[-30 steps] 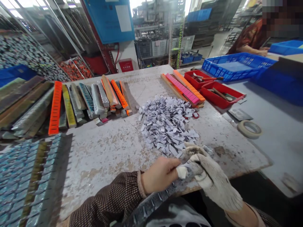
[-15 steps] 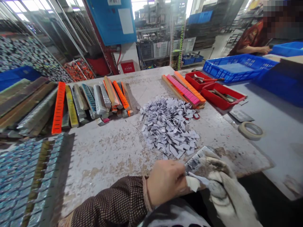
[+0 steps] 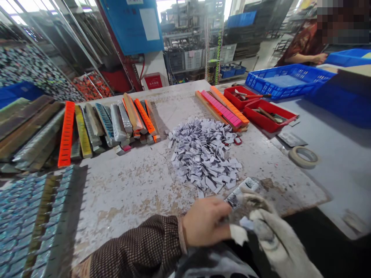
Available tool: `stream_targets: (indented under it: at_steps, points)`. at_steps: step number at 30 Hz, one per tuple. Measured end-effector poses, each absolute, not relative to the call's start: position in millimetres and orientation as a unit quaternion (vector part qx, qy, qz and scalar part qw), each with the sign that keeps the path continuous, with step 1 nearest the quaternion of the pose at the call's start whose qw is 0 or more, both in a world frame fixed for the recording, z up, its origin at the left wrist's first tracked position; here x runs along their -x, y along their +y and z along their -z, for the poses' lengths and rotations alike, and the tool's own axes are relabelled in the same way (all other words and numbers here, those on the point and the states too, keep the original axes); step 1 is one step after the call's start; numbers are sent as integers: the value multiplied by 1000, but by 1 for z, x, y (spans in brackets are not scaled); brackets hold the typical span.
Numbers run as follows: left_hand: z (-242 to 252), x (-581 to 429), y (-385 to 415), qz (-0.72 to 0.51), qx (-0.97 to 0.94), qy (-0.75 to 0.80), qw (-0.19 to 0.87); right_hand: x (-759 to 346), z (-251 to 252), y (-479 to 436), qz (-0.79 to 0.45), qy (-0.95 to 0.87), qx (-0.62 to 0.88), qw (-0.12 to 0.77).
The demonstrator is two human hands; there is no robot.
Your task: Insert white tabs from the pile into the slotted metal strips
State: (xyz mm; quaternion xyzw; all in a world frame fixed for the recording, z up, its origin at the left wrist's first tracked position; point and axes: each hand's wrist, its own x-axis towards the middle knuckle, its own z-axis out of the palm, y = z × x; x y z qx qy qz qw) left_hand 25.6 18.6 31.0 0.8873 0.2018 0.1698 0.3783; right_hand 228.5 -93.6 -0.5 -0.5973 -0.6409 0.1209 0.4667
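Observation:
My left hand (image 3: pixel 207 222), bare and coming out of a checked sleeve, has its fingers curled closed beside the right one. A white wrapping (image 3: pixel 239 234) covers its thumb. Motion smears the fingertips, so what they pinch is hidden. My right hand (image 3: pixel 265 222), in a worn white glove, closes round a silver-faced bar (image 3: pixel 242 190) whose far end sticks out past the fingers. By the gloved thumb a small white slip (image 3: pixel 246 223) shows. Just beyond both hands lies a heap of small white slips (image 3: pixel 204 154) on the worn table (image 3: pixel 130 185).
Several colored slotted bars (image 3: pixel 110 123) lie at the back left, above blue glittery strips (image 3: pixel 23 220). Pink and orange bars (image 3: pixel 223 108) lie behind the heap. Red trays (image 3: pixel 268 116), a tape roll (image 3: pixel 303 156) and a blue crate (image 3: pixel 290 79) stand right. A co-worker (image 3: pixel 304 50) sits beyond.
My left hand has shifted slightly right and up. The white slip that stretched between both hands now shows only as a short piece at the gloved thumb. The view has shifted slightly.

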Motion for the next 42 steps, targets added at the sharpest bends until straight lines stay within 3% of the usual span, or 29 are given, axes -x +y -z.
stream_targets:
  at_steps: [3,6,13,17,22,27,34,38,42]
  points:
    - [-27,-21,49,-105,-889,388,220,-259,-3,-82,52,-667,631,393]
    - [-18,-22,70,-58,-869,455,187,-281,5,-68,105,-697,621,343]
    - [0,-20,77,-107,-847,440,280,-276,3,-44,162,-763,587,217]
    - [6,-11,80,-151,-822,430,342,-277,-5,-34,134,-797,563,174]
    - [14,-4,77,-253,-680,391,567,-286,1,-28,76,-813,557,151]
    - [4,-6,71,-255,-566,340,707,-285,10,-26,51,-814,556,160]
    - [-13,-6,61,-253,-562,308,725,-295,15,-31,68,-811,557,164]
    - [-22,-9,46,-279,-645,322,635,-279,-4,-39,111,-759,585,262]
    - [-37,-14,28,-282,-783,335,442,-231,-21,-41,-19,-722,572,389]
